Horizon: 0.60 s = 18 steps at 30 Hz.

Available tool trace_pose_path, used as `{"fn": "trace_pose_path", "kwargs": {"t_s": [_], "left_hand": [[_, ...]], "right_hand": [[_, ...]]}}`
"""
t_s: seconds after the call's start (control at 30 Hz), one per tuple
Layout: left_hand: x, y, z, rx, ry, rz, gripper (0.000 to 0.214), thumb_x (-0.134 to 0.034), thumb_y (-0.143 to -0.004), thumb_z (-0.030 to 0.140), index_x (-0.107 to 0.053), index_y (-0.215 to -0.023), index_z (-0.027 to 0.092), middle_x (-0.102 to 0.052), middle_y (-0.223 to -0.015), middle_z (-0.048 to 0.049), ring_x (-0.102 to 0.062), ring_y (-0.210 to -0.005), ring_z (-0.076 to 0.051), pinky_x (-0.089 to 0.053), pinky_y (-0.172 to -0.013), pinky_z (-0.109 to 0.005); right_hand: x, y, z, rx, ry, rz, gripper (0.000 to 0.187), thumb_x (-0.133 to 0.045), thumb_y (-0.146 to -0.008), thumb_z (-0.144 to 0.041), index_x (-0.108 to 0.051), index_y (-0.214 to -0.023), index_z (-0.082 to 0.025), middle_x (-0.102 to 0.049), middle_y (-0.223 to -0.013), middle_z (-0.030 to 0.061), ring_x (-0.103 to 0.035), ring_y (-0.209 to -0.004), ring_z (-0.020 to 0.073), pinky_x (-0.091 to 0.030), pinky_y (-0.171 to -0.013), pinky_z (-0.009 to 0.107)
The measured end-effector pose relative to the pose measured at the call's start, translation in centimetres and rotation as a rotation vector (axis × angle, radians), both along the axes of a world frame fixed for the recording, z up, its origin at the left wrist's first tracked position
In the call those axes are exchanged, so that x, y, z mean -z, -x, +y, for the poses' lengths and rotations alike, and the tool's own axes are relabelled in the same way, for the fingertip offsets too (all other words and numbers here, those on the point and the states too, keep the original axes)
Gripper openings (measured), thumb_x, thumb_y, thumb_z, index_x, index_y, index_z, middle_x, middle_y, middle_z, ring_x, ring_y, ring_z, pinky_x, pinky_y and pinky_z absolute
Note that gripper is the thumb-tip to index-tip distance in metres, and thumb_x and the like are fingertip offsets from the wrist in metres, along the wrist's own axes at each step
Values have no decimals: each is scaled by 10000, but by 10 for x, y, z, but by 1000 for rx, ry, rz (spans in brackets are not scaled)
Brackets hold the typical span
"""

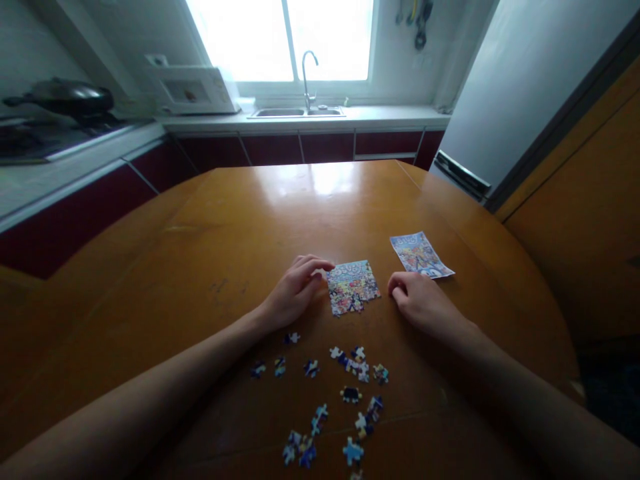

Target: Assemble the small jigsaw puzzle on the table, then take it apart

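Puzzle (353, 285), part-joined. Left hand (294, 291): at its edge, grip loosely parted; a nudge could split it. Right hand (421, 300): grip curled, contents, if any, hidden.

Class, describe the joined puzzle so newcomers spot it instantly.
On the wooden table, look between the left hand and the right hand. There lies the joined puzzle. Unlike the loose pieces, it forms one block; unlike the printed sheet, its near edge is jagged.
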State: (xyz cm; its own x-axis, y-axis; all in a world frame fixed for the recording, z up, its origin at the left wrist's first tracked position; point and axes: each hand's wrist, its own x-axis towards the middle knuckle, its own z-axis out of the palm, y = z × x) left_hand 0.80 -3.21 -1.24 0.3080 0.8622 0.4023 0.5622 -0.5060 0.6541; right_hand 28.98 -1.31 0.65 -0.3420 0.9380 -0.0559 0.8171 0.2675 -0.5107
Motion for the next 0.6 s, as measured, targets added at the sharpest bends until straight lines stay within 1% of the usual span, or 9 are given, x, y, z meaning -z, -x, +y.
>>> {"fn": "trace_pose_path", "kwargs": {"t_s": [0.17, 0.37, 0.6], "left_hand": [[2, 0, 1, 14, -10, -3, 259, -460, -964, 134, -634, -1130, 228, -641, -1097, -61, -558, -1072, -218, -462, -953, -433], [3, 0, 2, 13, -29, -9, 260, -466, -962, 125, -639, -1129, 225, -649, -1083, -59, -559, -1056, -212, -468, -937, -417], [0, -3, 0, 9, -31, 2, 235, -487, -949, 123, -642, -1103, 211, -654, -1054, -61, -561, -1040, -214, -475, -926, -416]], "right_hand": [[-2, -1, 0, -1, 15, 14, 213, -497, -846, -123, -688, -777, -188, -731, -807, 78, -646, -762, 201, -398, -673, 291], [-2, -3, 1, -14, 39, 14, 245, -466, -848, -94, -684, -780, -182, -728, -808, 75, -646, -775, 205, -407, -699, 298], [-6, -4, -1, -29, 39, 2, 267, -450, -848, -83, -691, -793, -182, -724, -824, 76, -636, -774, 203, -405, -688, 295]]}}
